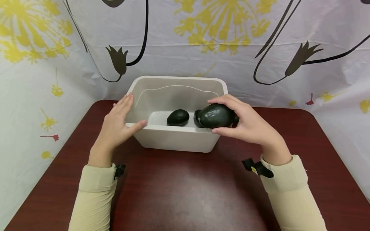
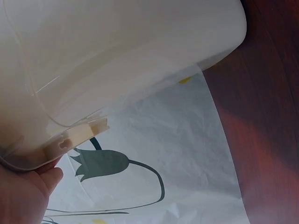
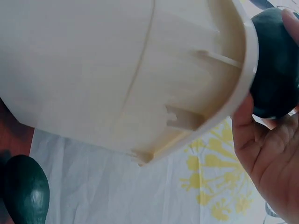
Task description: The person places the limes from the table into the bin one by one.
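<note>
My right hand (image 1: pixel 245 120) grips a glossy dark green avocado (image 1: pixel 215 116) above the right front corner of a pale plastic bin (image 1: pixel 176 138). The thumb lies along its near side and the fingers along the far side. Inside the bin, one avocado (image 1: pixel 178 117) lies near the middle; another avocado (image 1: pixel 197 118) shows partly behind the held one. On the bin's left front corner rests my left hand (image 1: pixel 117 120), fingers extended along the side rim, thumb at the front rim. The left wrist view shows fingertips (image 2: pixel 51 179) beneath the rim.
In the right wrist view another avocado (image 3: pixel 27 191) lies outside the bin; the right hand mostly hides it in the head view. The bin stands on a dark red wooden table (image 1: pixel 179 186), with a patterned white cloth (image 1: pixel 196 61) close behind.
</note>
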`<action>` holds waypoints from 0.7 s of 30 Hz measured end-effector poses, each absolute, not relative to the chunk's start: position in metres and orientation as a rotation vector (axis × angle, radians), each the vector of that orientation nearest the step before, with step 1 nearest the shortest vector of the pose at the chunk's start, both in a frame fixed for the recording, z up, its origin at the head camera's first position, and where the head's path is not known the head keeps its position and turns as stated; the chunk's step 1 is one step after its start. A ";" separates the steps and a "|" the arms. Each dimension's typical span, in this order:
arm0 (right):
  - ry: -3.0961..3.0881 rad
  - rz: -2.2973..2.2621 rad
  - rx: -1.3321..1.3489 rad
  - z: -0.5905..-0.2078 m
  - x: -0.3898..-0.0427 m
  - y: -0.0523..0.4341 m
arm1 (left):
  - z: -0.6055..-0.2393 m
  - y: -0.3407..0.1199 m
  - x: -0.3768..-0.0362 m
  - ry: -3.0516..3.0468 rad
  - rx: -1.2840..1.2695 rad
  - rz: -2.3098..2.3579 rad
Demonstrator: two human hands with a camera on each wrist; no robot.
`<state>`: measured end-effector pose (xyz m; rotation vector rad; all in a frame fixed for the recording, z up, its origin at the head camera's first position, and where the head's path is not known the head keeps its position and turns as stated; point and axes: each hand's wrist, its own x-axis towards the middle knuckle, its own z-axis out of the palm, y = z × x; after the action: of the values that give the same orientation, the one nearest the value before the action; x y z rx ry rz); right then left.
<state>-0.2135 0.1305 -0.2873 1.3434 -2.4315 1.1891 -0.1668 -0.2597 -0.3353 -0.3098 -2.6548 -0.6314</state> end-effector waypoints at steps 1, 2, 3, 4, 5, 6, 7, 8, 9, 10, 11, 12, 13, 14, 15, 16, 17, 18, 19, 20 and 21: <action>-2.432 1.184 1.339 -0.288 -0.215 0.129 | -0.335 -0.260 -0.167 -2.656 -0.310 -0.629; -2.434 1.176 1.332 -0.288 -0.217 0.127 | -0.335 -0.260 -0.167 -2.657 -0.310 -0.627; -2.436 1.166 1.326 -0.288 -0.219 0.125 | -0.335 -0.260 -0.167 -2.659 -0.311 -0.624; -2.438 1.155 1.320 -0.289 -0.221 0.123 | -0.335 -0.260 -0.167 -2.660 -0.311 -0.624; -2.441 1.146 1.316 -0.290 -0.223 0.121 | -0.335 -0.260 -0.167 -2.661 -0.310 -0.623; -2.446 1.140 1.311 -0.291 -0.224 0.120 | -0.335 -0.260 -0.166 -2.663 -0.308 -0.623; -2.452 1.134 1.307 -0.292 -0.226 0.119 | -0.335 -0.260 -0.166 -2.665 -0.307 -0.623; -2.458 1.132 1.304 -0.293 -0.228 0.118 | -0.335 -0.261 -0.166 -2.668 -0.306 -0.622; -2.464 1.128 1.301 -0.294 -0.229 0.118 | -0.335 -0.260 -0.166 -2.670 -0.307 -0.621; -2.471 1.125 1.297 -0.295 -0.230 0.118 | -0.335 -0.261 -0.166 -2.671 -0.306 -0.620; -2.480 1.122 1.292 -0.297 -0.231 0.118 | -0.335 -0.261 -0.166 -2.673 -0.307 -0.617; -2.488 1.118 1.287 -0.298 -0.232 0.119 | -0.335 -0.261 -0.166 -2.674 -0.308 -0.614; -2.496 1.111 1.281 -0.299 -0.232 0.120 | -0.335 -0.260 -0.166 -2.674 -0.311 -0.612; -2.506 1.111 1.270 -0.299 -0.233 0.121 | -0.336 -0.260 -0.166 -2.675 -0.312 -0.610; -2.517 1.112 1.258 -0.300 -0.233 0.123 | -0.336 -0.260 -0.167 -2.675 -0.313 -0.608; -2.524 1.117 1.243 -0.300 -0.233 0.125 | -0.336 -0.260 -0.167 -2.675 -0.311 -0.608; -2.532 1.120 1.225 -0.301 -0.233 0.128 | -0.336 -0.260 -0.167 -2.676 -0.309 -0.609; -2.536 1.122 1.203 -0.301 -0.233 0.131 | -0.336 -0.260 -0.167 -2.675 -0.307 -0.609; -2.536 1.123 1.178 -0.301 -0.233 0.134 | -0.336 -0.260 -0.167 -2.675 -0.304 -0.610; -2.535 1.121 1.151 -0.300 -0.233 0.137 | -0.336 -0.260 -0.167 -2.675 -0.301 -0.611; -2.530 1.116 1.126 -0.300 -0.234 0.140 | -0.336 -0.260 -0.167 -2.674 -0.299 -0.613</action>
<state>-0.2338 0.1400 -0.3003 1.1257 -2.5295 1.1156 -0.1668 -0.2601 -0.3356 -0.2993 -2.6740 -0.6126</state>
